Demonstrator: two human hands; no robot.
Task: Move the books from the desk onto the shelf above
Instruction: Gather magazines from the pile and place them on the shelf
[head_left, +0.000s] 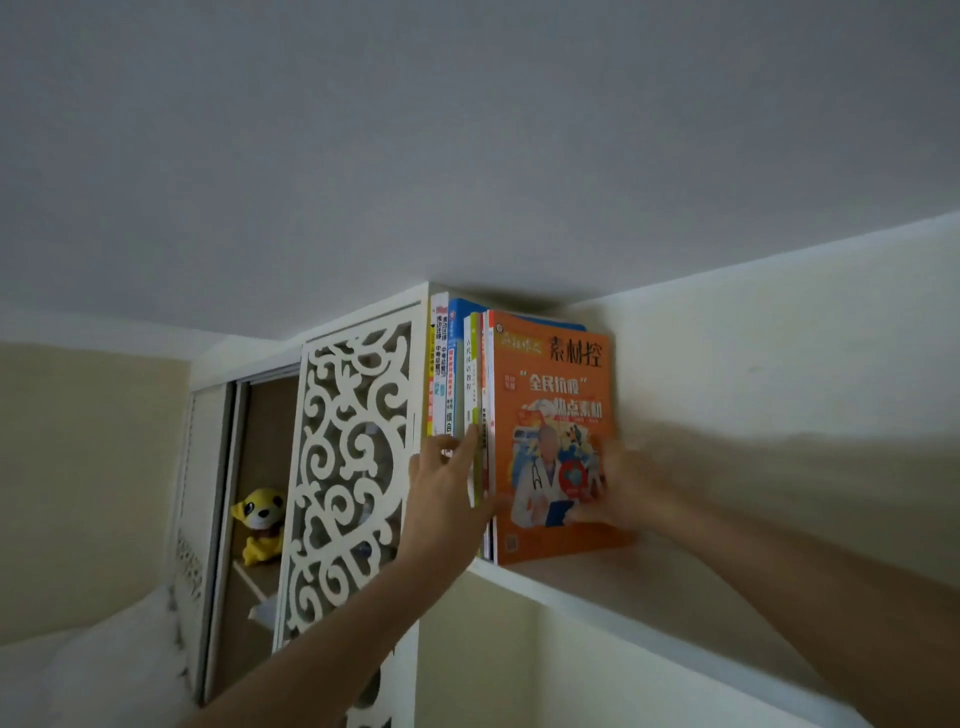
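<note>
Books (467, 374) stand upright on the shelf (571, 582); left hand (447, 488) steadies spines, fingers straight; right hand (613, 488), blurred, presses the orange magazine (550, 395), grip unclear; next, push them flush.

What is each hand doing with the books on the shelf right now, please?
Left hand: open, straight fingers pressed against the spines of the standing books.
Right hand: blurred, lying on the orange magazine cover; grip cannot be told.

Open shelf (613, 587) right of the books (545, 415); carved panel (348, 467) left.
</note>
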